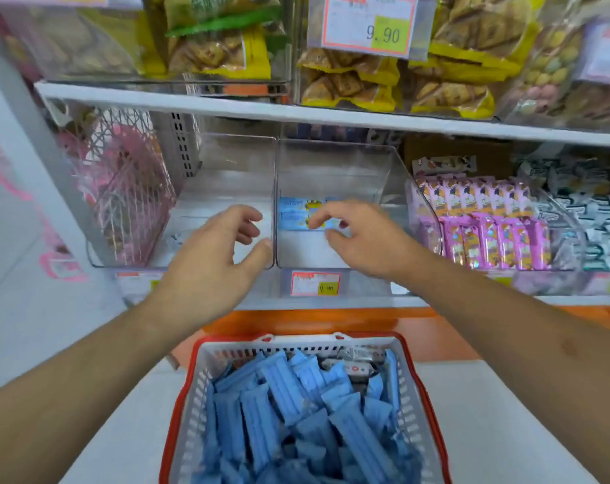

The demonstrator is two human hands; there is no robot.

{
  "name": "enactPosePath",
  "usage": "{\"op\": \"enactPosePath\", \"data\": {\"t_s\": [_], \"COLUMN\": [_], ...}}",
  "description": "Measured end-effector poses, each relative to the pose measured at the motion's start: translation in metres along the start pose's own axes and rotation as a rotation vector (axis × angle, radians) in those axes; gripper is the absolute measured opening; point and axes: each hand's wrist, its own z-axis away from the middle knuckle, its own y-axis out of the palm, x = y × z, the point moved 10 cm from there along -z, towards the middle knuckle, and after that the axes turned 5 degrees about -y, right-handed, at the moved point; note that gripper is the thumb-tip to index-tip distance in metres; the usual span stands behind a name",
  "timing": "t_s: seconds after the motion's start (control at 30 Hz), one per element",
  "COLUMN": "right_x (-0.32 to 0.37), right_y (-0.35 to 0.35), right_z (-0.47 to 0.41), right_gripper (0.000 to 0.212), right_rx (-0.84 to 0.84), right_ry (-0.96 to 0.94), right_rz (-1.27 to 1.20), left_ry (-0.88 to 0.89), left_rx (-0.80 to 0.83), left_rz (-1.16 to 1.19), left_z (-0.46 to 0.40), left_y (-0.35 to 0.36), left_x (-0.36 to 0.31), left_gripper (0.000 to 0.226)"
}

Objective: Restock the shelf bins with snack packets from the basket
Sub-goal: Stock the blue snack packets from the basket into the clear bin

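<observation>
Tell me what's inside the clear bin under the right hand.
The clear bin holds a few blue packets lying flat; the rest looks bare. The right hand covers part of the bin floor, so anything there is hidden.

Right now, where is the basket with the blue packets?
In the head view, the basket sits bottom centre on the white ledge, below the clear bins and between both forearms.

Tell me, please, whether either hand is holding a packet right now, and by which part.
Neither holds anything. The left hand hangs loosely curled over the empty clear bin. The right hand reaches toward the blue packets in the neighbouring bin; contact cannot be told.
</observation>
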Motion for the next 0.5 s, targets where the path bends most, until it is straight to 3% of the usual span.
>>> {"op": "enactPosePath", "data": {"t_s": [0.07,0.13,0.3,0.33,0.43,0.5], "right_x": [0.040,0.059,-0.011,-0.022,-0.037,-0.037], "right_y": [-0.016,0.003,0.119,0.137,0.170,0.185], "right_z": [0.037,0.069,0.158,0.180,0.229,0.242], "right_gripper": [0.024,0.020,0.015,0.022,0.076,0.082], "right_rx": [-0.109,-0.031,0.599,0.711,0.888,0.874], "right_ry": [-0.131,-0.209,0.231,0.306,0.413,0.426], "right_rz": [-0.022,0.035,0.276,0.298,0.387,0.431], "left_ry": [-0.010,-0.058,-0.278,-0.371,-0.599,-0.638], "left_rx": [-0.046,0.053,0.518,0.599,0.774,0.847], "left_rz": [-0.026,-0.092,-0.563,-0.630,-0.683,-0.696], "left_z": [0.017,0.035,0.105,0.123,0.169,0.187], "left_y": [-0.008,0.007,0.085,0.094,0.108,0.117], "left_x": [-0.005,0.002,0.083,0.107,0.158,0.167], "left_gripper": [0.009,0.015,0.039,0.051,0.065,0.067]}}
